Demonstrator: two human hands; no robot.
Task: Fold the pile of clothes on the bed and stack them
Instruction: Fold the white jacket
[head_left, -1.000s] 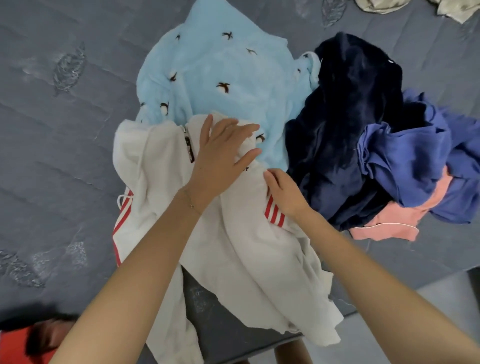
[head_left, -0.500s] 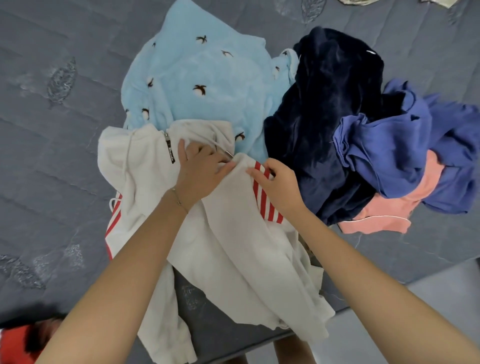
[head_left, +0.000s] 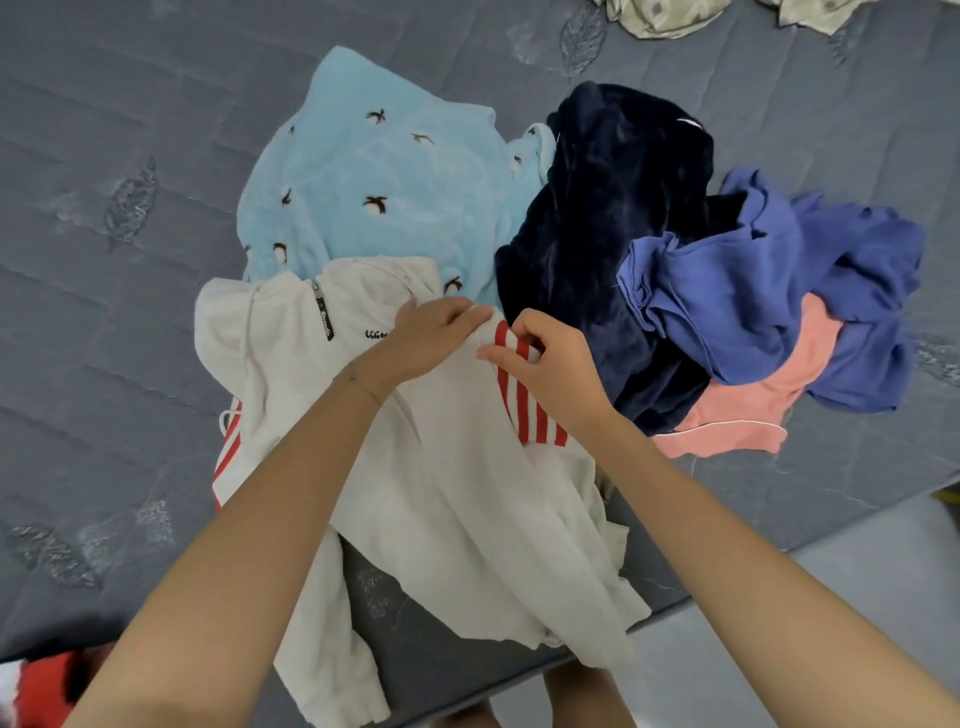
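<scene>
A white zip jacket (head_left: 457, 499) with red stripes lies crumpled at the bed's near edge, partly hanging over it. My left hand (head_left: 426, 338) pinches its white fabric at the top of a fold. Close beside it, my right hand (head_left: 545, 358) pinches the red-striped part. Behind the jacket lies a light blue fleece (head_left: 384, 176) with small dark bird shapes. To the right sit a dark navy garment (head_left: 602, 228), a crumpled blue garment (head_left: 769, 291) and a pink garment (head_left: 748, 415) under it.
The grey quilted bed cover (head_left: 104, 322) spreads to the left and back. Pale patterned fabric (head_left: 665, 15) shows at the top edge. The bed's front edge runs along the bottom right, with grey floor (head_left: 857, 566) beyond. A red object (head_left: 47, 680) sits at the bottom left.
My left hand went from lying flat on the jacket to pinching its fabric. My right hand moved up to the red-striped part and took hold, so both hands now meet.
</scene>
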